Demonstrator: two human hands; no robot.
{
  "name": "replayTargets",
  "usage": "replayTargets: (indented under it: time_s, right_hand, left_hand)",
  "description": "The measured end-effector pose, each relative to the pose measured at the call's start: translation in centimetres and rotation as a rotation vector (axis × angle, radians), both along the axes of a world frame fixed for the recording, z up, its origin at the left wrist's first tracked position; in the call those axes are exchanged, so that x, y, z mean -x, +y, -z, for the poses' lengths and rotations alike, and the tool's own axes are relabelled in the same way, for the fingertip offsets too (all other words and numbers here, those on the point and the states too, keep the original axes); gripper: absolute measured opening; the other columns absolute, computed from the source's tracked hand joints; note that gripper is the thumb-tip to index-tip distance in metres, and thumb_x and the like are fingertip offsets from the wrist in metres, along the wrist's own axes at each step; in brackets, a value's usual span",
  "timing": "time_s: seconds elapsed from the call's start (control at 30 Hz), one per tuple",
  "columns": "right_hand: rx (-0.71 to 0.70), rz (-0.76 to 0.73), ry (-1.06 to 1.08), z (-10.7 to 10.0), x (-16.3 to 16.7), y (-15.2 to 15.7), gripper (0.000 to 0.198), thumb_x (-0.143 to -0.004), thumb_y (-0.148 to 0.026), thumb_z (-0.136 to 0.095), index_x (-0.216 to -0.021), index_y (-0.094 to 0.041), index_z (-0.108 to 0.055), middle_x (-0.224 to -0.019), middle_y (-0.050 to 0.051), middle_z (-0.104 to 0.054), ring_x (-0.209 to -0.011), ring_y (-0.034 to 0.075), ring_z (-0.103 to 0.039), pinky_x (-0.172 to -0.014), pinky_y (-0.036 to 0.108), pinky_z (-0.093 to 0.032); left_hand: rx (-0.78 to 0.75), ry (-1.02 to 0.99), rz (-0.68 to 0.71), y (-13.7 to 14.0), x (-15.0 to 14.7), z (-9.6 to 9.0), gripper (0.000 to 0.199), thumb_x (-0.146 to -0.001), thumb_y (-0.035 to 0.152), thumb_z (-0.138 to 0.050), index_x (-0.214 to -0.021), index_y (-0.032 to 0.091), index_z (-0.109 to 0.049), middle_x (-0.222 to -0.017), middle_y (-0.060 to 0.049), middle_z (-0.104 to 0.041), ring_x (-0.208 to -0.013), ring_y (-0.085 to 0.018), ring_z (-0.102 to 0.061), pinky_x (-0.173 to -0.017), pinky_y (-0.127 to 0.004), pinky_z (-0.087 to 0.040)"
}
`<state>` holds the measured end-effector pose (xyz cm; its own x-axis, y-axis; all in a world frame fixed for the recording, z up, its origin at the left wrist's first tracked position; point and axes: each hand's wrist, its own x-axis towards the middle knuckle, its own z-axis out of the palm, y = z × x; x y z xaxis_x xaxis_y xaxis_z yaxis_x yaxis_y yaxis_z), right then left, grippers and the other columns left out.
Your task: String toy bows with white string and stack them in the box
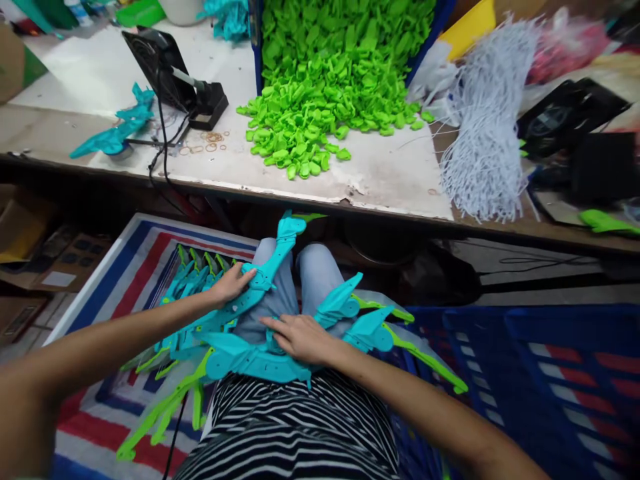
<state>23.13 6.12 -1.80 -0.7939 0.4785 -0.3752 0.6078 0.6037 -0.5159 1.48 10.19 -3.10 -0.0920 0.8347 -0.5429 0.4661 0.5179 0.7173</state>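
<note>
Several jointed turquoise plastic toy parts with lime-green limbs lie across my lap. My left hand (pixel 233 283) is closed round a long turquoise toy part (pixel 264 279), whose far end rises towards the table edge. My right hand (pixel 300 339) is over the middle of the lap, fingers curled on a turquoise piece, with the index finger pointing left; its palm side is hidden. Just below it, a broad turquoise part (pixel 250 360) rests against my striped shirt. More turquoise parts (pixel 371 329) with green limbs stick out to the right, beyond my right wrist.
Green pieces (pixel 320 107) spill from a blue bin onto the worktable (pixel 400 180). A small black fan (pixel 165 63), rubber bands and a bundle of white strings (pixel 487 133) are there too. Similar toys lie on a striped sheet (pixel 135 280) at left; a blue crate (pixel 500 393) stands at right.
</note>
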Motion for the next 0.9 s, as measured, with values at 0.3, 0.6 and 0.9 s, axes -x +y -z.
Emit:
replayTargets:
  time_s: [0.3, 0.6, 0.9]
  right_hand:
    - [-0.085, -0.124, 0.091, -0.8, -1.4, -1.3, 0.04, -0.095, -0.034, -0.036, -0.134, -0.038, -0.047, -0.098, 0.006, -0.064, -0.072, 0.018, -0.06, -0.062, 0.028, -0.04]
    - [-0.073, 0.133, 0.046, 0.8, -0.4, 0.1, 0.041, -0.096, -0.033, -0.035, -0.135, -0.033, -0.048, -0.102, 0.008, -0.067, -0.084, 0.021, -0.063, -0.068, 0.029, -0.044]
    - [0.038, 0.1, 0.159, -2.0, -6.3, 6.5, 0.035, -0.092, -0.038, -0.045, -0.121, -0.028, -0.062, -0.093, 0.005, -0.071, -0.085, 0.019, -0.064, -0.075, 0.028, -0.047]
  left_hand:
    - [-0.219, 0.157, 0.379, 4.7, 4.3, 0.3, 0.053, -0.075, 0.057, -0.049, -0.109, 0.016, -0.049, -0.078, -0.001, -0.059, -0.072, -0.018, -0.056, -0.066, -0.028, -0.046]
    - [-0.237, 0.325, 0.671, 9.3, -5.3, -0.4, 0.048, -0.087, 0.044, -0.043, -0.126, 0.017, -0.05, -0.106, -0.011, -0.067, -0.099, -0.026, -0.062, -0.084, -0.032, -0.045]
    - [-0.249, 0.385, 0.543, 9.4, -10.0, 1.4, 0.047, -0.094, 0.035, -0.037, -0.135, 0.015, -0.043, -0.118, -0.016, -0.065, -0.112, -0.028, -0.06, -0.089, -0.034, -0.045]
